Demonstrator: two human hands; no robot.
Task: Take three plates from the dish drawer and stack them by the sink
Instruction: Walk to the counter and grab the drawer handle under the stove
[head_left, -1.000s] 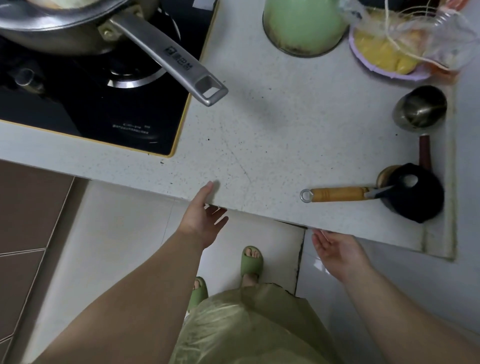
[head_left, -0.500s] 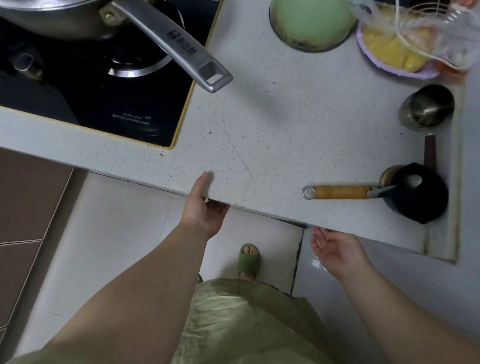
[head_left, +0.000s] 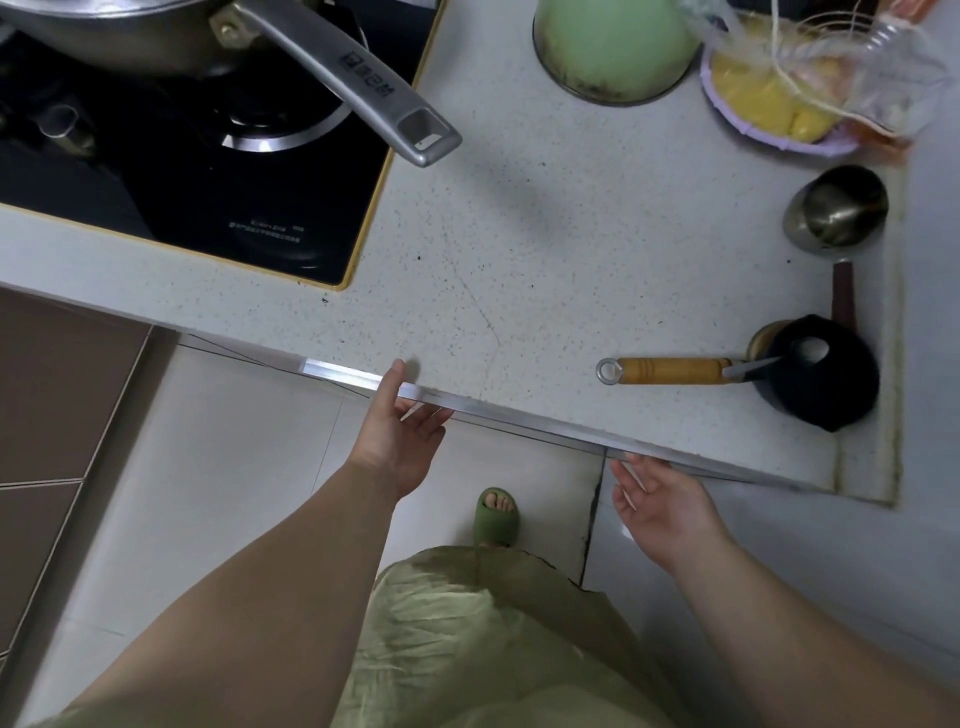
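No plates and no sink are in view. A thin metal drawer edge (head_left: 519, 413) shows as a bright strip just below the speckled countertop (head_left: 571, 234). My left hand (head_left: 400, 441) grips this strip, thumb on top and fingers underneath. My right hand (head_left: 660, 499) is palm up further right, fingers spread, with their tips touching the underside of the same strip. The inside of the drawer is hidden under the counter.
A black gas hob (head_left: 208, 197) holds a steel pan whose handle (head_left: 363, 88) juts over the counter. A green pot (head_left: 613, 41), a purple plate of yellow food (head_left: 769, 104), a steel cup (head_left: 836, 208) and a wooden-handled utensil (head_left: 670, 371) in a black holder (head_left: 821, 374) stand on the counter.
My left hand closed on the edge under the counter and the metal strip has come out into view. My right hand rose to touch it.
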